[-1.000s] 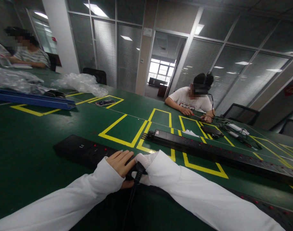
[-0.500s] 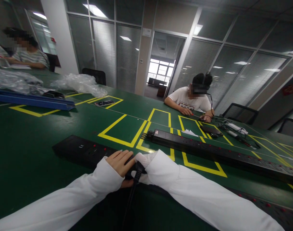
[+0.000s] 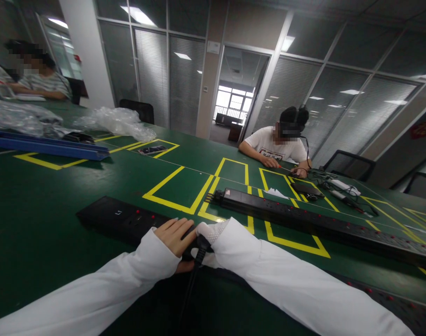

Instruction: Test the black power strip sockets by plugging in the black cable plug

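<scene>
A long black power strip (image 3: 118, 218) with red switches lies across the near part of the green table (image 3: 41, 205). My left hand (image 3: 174, 237), bare below a white sleeve, lies flat on top of the strip with its fingers stretched out. My right hand (image 3: 208, 233), in a white glove, is closed on a black plug (image 3: 202, 244) at the strip. The plug's black cable (image 3: 188, 289) runs down toward me between my arms.
A second long black power strip (image 3: 303, 219) lies farther back over yellow tape outlines. A blue rail (image 3: 48, 145) and clear plastic wrap (image 3: 115, 120) sit at far left. A person in a white shirt (image 3: 279, 147) works across the table beside cables; another person sits far left.
</scene>
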`<state>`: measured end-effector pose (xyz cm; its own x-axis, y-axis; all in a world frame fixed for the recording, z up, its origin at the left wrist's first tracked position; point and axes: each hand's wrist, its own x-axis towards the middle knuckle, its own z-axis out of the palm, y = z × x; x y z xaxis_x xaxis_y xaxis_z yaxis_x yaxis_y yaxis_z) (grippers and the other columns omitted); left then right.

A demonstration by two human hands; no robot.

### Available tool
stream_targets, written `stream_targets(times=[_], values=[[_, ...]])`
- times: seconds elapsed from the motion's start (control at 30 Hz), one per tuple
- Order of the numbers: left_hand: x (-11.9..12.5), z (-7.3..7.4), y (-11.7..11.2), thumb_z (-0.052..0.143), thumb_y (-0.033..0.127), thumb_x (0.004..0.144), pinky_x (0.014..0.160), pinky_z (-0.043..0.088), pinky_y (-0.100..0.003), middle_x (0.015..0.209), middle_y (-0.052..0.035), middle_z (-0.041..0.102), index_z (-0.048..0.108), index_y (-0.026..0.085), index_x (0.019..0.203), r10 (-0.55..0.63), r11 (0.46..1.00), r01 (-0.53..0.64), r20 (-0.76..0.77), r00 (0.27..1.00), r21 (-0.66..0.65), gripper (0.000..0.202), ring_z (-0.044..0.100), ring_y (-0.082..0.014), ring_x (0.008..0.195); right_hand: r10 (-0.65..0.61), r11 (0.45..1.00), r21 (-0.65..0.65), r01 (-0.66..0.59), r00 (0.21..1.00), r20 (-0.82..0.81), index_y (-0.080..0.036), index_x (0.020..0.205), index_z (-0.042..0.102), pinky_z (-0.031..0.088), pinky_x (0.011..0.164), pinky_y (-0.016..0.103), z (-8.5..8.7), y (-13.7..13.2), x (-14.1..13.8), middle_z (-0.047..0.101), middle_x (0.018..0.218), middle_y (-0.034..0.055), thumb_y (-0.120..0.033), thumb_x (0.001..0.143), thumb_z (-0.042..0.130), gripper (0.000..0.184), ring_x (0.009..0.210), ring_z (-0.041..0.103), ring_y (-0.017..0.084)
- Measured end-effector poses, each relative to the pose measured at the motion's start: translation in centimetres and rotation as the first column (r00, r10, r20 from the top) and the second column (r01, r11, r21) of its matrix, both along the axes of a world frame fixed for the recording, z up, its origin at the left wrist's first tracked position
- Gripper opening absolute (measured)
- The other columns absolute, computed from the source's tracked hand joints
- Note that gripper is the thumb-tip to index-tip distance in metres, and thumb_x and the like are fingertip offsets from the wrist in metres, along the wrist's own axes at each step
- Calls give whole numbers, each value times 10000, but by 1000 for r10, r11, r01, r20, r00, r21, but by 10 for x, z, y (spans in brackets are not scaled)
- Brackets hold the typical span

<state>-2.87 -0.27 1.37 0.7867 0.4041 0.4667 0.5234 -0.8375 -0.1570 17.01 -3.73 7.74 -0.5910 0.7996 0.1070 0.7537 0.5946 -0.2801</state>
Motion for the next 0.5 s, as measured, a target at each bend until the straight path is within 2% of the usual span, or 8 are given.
stream_targets(times=[0.17,0.3,0.5], values=[[0,0,0,523,459,763,911,422,-473,1211,-182,576,573,105,1185,18,999,-20,-42,999,-39,553,541,-343,1092,42,998,50,-45,997,61,-138,1091,543,480,683,296,3,-5,-2,577,935,42,-407,898,500,334,760,561,127],[0,-2,0,590,470,681,918,418,-481,1228,-183,566,548,97,1222,40,996,-44,-59,998,-82,659,535,-355,1099,55,995,78,-61,996,72,-136,1109,542,499,745,336,6,-11,-3,571,1047,67,-369,904,507,312,867,578,153],[-1,-6,2,538,374,735,911,414,-463,1206,-170,576,501,116,1260,13,1000,-13,-10,1000,-11,586,537,-335,1090,47,994,93,-51,998,40,-143,1132,542,503,782,358,6,-15,-7,566,1093,76,-341,906,511,302,917,579,167]])
